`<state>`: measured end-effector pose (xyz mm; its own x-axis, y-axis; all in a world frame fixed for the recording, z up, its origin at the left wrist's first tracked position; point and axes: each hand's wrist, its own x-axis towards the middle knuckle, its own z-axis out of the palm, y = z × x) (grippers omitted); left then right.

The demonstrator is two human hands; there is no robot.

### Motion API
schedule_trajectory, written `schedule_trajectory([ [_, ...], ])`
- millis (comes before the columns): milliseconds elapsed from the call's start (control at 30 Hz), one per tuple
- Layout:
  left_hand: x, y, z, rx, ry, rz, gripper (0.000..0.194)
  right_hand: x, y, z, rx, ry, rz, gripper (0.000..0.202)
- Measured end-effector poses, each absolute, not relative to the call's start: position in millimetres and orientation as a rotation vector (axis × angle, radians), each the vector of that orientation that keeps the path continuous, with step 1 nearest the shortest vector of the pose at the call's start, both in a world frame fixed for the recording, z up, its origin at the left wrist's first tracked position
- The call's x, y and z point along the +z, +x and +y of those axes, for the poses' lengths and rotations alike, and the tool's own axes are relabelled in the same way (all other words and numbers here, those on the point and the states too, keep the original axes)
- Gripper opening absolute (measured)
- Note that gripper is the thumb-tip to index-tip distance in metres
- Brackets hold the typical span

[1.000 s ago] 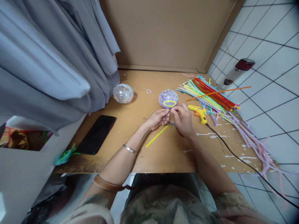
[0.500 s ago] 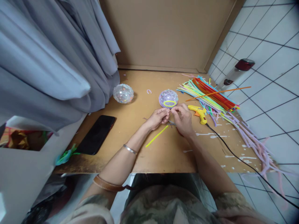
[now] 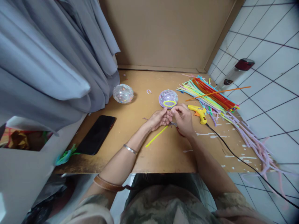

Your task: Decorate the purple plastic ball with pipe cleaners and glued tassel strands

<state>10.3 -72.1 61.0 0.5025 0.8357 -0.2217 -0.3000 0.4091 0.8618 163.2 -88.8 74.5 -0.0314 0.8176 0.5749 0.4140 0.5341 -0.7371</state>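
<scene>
In the head view my left hand is turned palm up, its fingers loosened and slightly curled. My right hand meets it at the fingertips, thumb and forefinger pinched together; what lies between them is too small to make out. Just beyond both hands sits a clear, purple-rimmed bowl-like piece with a yellow pipe-cleaner ring at its near side. Partly hidden beneath my hands is a pair of scissors. A straight yellow pipe cleaner lies close to my left wrist.
A yellow glue gun with a black cord lies right of my hands. Behind it is a pile of coloured pipe cleaners. A clear decorated ball, a small pink curl and a black phone lie leftward. A bottle stands by the tiles.
My left hand's fingers have loosened from a pinch and turned more palm up. My right hand stays pinched in nearly the same place. More of the scissors shows.
</scene>
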Motion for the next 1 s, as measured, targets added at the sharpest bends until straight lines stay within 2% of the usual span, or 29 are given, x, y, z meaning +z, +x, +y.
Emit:
schedule_trajectory([
  [233, 65.4, 10.4, -72.5, 0.704, 0.790, 0.615, 0.066, 76.2, 163.4, -87.7, 0.597, -0.998, -1.606, 0.015],
  [1000, 68.9, 7.9, -74.6, 0.761, 0.799, 0.642, 0.049, 76.2, 164.1, -87.1, 0.530, -0.979, -1.652, 0.016],
])
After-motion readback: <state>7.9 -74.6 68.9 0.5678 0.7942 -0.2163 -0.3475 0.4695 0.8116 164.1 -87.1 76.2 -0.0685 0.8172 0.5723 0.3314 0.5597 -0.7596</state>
